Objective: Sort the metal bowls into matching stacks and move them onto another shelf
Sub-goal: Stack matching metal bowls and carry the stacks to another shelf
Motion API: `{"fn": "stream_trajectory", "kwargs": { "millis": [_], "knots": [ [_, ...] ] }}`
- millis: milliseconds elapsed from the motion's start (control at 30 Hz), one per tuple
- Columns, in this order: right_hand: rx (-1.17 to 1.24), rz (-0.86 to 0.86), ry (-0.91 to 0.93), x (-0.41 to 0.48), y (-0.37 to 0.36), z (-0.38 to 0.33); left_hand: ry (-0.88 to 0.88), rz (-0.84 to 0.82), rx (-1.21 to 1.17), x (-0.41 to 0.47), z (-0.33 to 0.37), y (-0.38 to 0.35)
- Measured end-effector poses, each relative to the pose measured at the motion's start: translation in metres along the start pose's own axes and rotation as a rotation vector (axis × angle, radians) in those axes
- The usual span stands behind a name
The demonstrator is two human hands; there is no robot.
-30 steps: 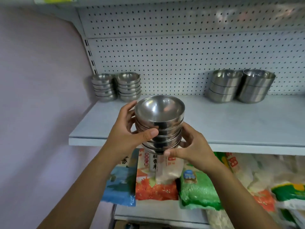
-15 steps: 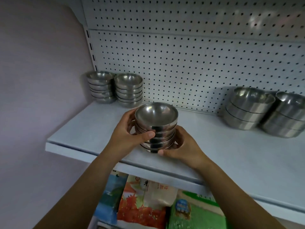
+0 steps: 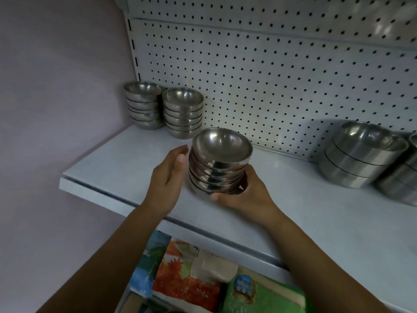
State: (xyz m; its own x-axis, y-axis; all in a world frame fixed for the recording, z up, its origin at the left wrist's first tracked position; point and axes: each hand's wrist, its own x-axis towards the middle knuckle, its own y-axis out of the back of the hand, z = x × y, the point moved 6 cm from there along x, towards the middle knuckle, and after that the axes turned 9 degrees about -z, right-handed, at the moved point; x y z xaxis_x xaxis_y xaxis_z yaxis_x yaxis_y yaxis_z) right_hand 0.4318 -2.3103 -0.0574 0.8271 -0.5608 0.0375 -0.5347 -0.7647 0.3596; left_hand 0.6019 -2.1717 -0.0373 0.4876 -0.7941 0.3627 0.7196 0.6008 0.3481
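Note:
A stack of several small metal bowls (image 3: 220, 162) stands on the white shelf (image 3: 117, 168), near its front. My right hand (image 3: 244, 195) curls round the stack's lower right side, thumb at its base. My left hand (image 3: 169, 177) is just left of the stack with straight fingers, a small gap between palm and bowls. Two matching stacks of small bowls (image 3: 144, 105) (image 3: 183, 112) stand at the back left corner. Wider, straight-sided bowls are stacked at the right (image 3: 361, 154).
A perforated back panel (image 3: 270, 75) rises behind the shelf, and a plain wall (image 3: 56, 86) closes the left side. A further stack of large bowls (image 3: 406, 177) is cut off at the right edge. Rice bags (image 3: 191, 274) lie on the shelf below.
The stack moved up and forward from in front of the shelf edge and now rests on the shelf. My left hand has let go and opened beside it.

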Motion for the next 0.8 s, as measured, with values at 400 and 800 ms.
{"fn": "stream_trajectory", "kwargs": {
  "millis": [400,800],
  "knots": [
    [0.051,0.198,-0.038,0.079,0.019,0.003,0.145,0.052,0.825,0.006,-0.047,0.001],
    [0.025,0.365,-0.063,0.123,0.026,0.013,0.168,0.058,0.806,0.007,-0.045,0.001]
  ]
}}
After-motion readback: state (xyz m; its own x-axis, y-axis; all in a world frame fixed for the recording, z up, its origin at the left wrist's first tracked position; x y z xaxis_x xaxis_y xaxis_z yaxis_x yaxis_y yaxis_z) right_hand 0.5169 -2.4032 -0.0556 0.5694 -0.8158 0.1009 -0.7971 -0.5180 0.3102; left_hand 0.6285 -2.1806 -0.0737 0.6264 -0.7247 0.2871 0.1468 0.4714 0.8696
